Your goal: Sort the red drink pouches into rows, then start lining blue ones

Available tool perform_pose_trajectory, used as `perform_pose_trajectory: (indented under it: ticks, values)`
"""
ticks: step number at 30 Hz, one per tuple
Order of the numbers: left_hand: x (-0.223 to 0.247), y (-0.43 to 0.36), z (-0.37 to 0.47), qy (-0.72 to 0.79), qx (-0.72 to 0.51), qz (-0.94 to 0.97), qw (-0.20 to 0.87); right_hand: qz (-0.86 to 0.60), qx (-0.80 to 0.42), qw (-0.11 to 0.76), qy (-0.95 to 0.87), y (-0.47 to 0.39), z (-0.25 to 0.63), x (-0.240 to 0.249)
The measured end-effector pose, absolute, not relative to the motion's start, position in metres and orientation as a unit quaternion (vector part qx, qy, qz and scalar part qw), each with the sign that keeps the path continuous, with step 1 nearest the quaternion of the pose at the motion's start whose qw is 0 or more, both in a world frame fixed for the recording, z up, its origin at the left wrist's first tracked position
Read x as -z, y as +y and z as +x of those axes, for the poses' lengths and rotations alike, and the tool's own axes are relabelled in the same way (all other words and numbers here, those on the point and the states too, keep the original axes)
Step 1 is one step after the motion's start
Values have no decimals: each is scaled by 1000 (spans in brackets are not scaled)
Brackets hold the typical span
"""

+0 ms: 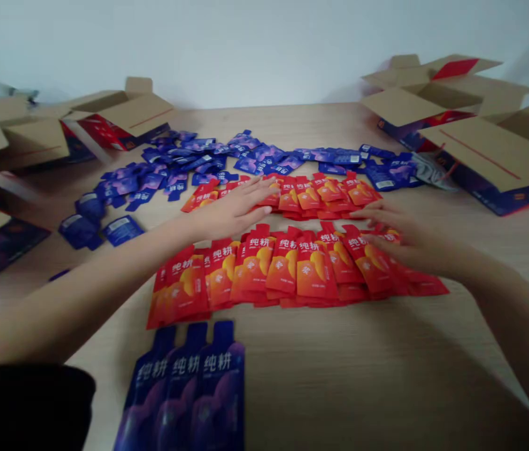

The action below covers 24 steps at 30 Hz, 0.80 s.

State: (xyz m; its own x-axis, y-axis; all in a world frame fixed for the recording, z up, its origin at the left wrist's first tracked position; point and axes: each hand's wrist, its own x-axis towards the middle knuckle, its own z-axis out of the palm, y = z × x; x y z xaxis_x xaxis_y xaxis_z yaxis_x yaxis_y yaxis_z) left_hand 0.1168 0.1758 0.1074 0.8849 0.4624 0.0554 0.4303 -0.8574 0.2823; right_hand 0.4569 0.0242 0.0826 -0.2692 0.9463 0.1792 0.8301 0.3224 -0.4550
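Two rows of red-orange pouches lie across the table, a back row [308, 194] and a nearer row [285, 266]. My left hand [238, 207] rests over the left part of the back row, palm down with fingers stretched out. At the right end of the nearer row is my right hand [398, 232], slightly blurred, its fingers apart and pointing left over the pouches. Neither hand appears to hold anything. Three blue-purple pouches [217, 394] overlap side by side at the front left, below the red ones.
Loose blue pouches [264, 156] are scattered behind the red rows, with more at the left [135, 181]. Open cardboard boxes stand at the left [137, 113] and right [484, 150]. A crumpled grey-white item [433, 172] lies beside the right box. A pale wall [264, 56] rises behind the table.
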Motion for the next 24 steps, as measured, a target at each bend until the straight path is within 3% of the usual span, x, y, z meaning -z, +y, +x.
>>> perform_pose_trajectory:
  ticks: [6,12,17,24]
  values:
    - [-91,94,-11,273,-36,946,172,-506,-94,197,-834,-21,330,-75]
    - [-56,53,-64,326,7,930,170,-465,-3,124,-876,-13,240,-53]
    - [-34,55,-71,331,-7,935,126,-449,63,59,-889,3,219,-37]
    - [-8,76,-71,304,-64,948,73,-443,116,42,-888,22,225,-25]
